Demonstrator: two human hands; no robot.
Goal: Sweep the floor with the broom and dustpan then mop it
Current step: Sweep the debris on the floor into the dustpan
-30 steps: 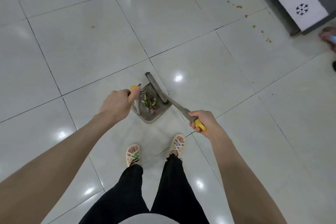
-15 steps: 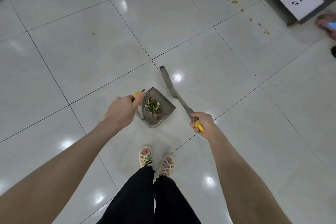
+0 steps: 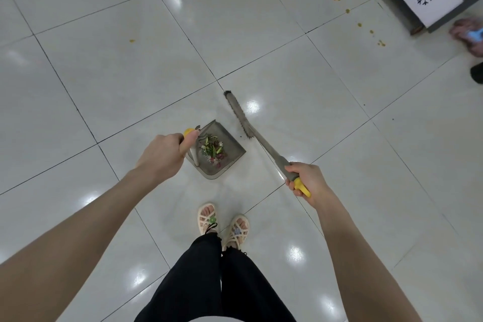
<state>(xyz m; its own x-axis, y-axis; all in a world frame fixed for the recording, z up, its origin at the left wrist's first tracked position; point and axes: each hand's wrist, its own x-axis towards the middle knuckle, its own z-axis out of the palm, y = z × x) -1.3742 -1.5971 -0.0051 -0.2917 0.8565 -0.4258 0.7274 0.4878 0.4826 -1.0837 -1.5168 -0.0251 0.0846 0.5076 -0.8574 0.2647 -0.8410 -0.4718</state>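
Firmly, left hand point(image 3: 163, 155) grips dustpan point(image 3: 230, 155), right hand point(image 3: 308, 181) grips broom point(image 3: 257, 136)

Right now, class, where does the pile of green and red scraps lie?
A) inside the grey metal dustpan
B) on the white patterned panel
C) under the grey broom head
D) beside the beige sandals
A: the green and red scraps lie inside the grey metal dustpan that the left hand holds.
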